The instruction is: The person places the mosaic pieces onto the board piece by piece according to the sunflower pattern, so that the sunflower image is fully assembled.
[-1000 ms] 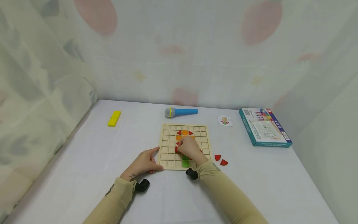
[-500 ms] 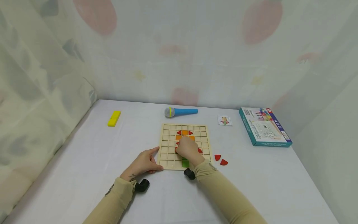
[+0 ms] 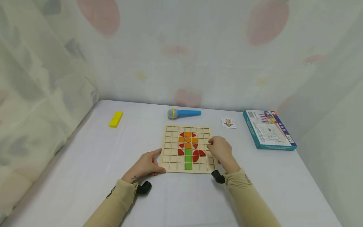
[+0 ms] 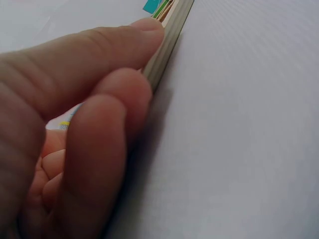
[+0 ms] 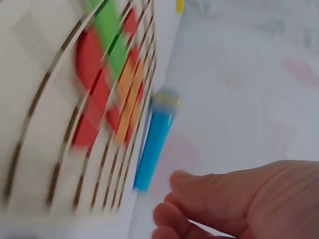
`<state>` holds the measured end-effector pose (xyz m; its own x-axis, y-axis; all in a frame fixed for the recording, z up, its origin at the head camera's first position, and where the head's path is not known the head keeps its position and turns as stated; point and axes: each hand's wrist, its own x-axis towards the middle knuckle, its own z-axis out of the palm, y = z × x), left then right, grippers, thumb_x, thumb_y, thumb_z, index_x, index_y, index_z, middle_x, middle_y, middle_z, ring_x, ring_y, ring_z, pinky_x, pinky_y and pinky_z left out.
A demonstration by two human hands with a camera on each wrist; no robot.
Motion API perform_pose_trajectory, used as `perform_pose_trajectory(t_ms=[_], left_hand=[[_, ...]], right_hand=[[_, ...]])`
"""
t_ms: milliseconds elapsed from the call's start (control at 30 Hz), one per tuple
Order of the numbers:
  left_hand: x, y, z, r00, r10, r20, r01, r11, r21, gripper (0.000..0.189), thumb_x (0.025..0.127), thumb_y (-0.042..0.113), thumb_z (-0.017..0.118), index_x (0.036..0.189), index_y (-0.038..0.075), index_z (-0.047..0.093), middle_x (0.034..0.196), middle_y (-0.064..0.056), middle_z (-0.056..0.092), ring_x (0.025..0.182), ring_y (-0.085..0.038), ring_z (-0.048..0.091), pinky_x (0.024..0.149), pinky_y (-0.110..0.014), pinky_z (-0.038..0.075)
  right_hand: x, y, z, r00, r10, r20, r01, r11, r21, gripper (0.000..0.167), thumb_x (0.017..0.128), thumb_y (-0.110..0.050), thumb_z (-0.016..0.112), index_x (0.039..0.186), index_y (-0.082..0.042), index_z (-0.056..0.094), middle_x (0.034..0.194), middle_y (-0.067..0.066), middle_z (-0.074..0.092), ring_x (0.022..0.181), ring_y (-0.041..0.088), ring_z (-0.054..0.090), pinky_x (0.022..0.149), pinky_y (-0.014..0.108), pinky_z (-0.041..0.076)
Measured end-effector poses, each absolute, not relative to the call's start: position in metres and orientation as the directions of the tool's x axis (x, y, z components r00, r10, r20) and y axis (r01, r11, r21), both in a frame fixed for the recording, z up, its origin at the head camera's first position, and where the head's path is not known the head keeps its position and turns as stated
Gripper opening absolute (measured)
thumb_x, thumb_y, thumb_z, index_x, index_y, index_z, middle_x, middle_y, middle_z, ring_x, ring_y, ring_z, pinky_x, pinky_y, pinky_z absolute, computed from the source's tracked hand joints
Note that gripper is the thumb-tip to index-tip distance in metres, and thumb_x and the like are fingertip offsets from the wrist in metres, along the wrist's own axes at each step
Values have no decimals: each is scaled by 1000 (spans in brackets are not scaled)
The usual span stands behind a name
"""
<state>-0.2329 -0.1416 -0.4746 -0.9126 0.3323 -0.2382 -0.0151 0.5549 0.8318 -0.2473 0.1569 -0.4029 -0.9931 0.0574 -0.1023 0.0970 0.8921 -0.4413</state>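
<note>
A wooden grid board [image 3: 173, 159] lies on the table, bearing a pattern of red, orange and green pieces. Three green squares [image 3: 188, 159] form a column, with red quarter-circles [image 3: 195, 158] beside it. My left hand [image 3: 146, 164] touches the board's lower left corner, index finger on the left side and thumb at the front; its other fingers are curled. Over the board's right edge is my right hand [image 3: 221, 150], fingers loosely bent, with nothing visible between thumb and fingertips [image 5: 180, 181]. Of the loose red pieces, only a sliver [image 3: 219, 162] shows beside that hand.
Behind the board lies a blue toy microphone [image 3: 188, 113]. A small pattern card [image 3: 228, 122] is at the back right, left of a teal-edged box [image 3: 269, 129]. A yellow block [image 3: 116, 119] lies at the far left.
My right hand has moved from the middle of the board to its right edge, uncovering the coloured pieces and now hiding most of the loose red ones. My left hand has stayed put.
</note>
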Motion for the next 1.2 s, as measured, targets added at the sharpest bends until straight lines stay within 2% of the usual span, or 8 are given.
perform_pose_trajectory(t_ms=[200, 367, 600, 733, 833, 1033, 1133, 1200], left_hand=[[-232, -142, -476, -913, 330, -241, -21, 552, 834, 101, 63, 27, 85, 146, 12, 29, 58, -5, 60, 44, -15, 53, 47, -28, 44], [-233, -142, -475, -913, 325, -246, -27, 554, 832, 101, 63, 26, 85, 146, 11, 29, 58, -5, 60, 43, -14, 52, 45, -26, 42], [-233, -142, -474, -912, 327, -248, -28, 553, 833, 101, 64, 25, 85, 146, 10, 29, 57, -4, 60, 43, -13, 51, 45, -26, 41], [-233, -142, -474, -911, 328, -249, -30, 552, 834, 101, 63, 25, 85, 146, 10, 29, 57, -5, 60, 43, -14, 51, 45, -26, 42], [-232, -142, -473, -911, 331, -247, -25, 554, 832, 101, 64, 25, 85, 146, 10, 29, 57, -5, 60, 43, -14, 51, 45, -26, 42], [-233, -142, -472, -911, 329, -249, -26, 557, 830, 100, 64, 25, 84, 146, 10, 28, 57, -5, 60, 43, -14, 52, 46, -26, 43], [-232, -142, -471, -909, 336, -245, -20, 553, 833, 100, 65, 25, 84, 146, 9, 28, 58, -5, 60, 44, -14, 52, 46, -27, 43], [-231, -142, -472, -908, 341, -242, -16, 549, 836, 100, 64, 25, 84, 146, 8, 28, 59, -5, 60, 45, -15, 53, 46, -27, 42]], right_hand=[[-235, 198, -417, -960, 117, -255, 210, 903, -376, 35, 81, -18, 69, 110, 0, 65, 98, 11, 66, 78, 20, 59, 65, 36, 47], [-227, 206, -430, -948, 102, -300, 208, 915, -345, 35, 77, -20, 74, 106, -1, 68, 91, 9, 66, 72, 18, 55, 58, 30, 42], [-225, 210, -434, -959, 99, -266, 199, 904, -379, 19, 74, -19, 75, 80, -4, 65, 75, 6, 59, 66, 19, 52, 53, 28, 38], [-229, 212, -434, -963, 80, -257, 201, 847, -492, 20, 73, -13, 73, 69, -6, 55, 67, 5, 54, 60, 17, 49, 50, 27, 37], [-234, 207, -430, -975, 49, -218, 179, 757, -629, 16, 76, -9, 70, 76, -3, 56, 67, 5, 52, 57, 15, 50, 48, 26, 39], [-252, 168, -414, -980, -77, -182, 101, 599, -795, 38, 91, -8, 55, 130, -10, 51, 96, 16, 56, 59, 19, 56, 57, 30, 50], [-261, 141, -412, -975, -149, -162, 37, 610, -791, 32, 96, -9, 46, 125, -12, 57, 111, 16, 58, 65, 19, 53, 56, 27, 45], [-266, 124, -413, -974, -177, -144, 4, 616, -788, 26, 96, -10, 46, 115, -9, 63, 109, 13, 61, 67, 18, 50, 54, 26, 41]])
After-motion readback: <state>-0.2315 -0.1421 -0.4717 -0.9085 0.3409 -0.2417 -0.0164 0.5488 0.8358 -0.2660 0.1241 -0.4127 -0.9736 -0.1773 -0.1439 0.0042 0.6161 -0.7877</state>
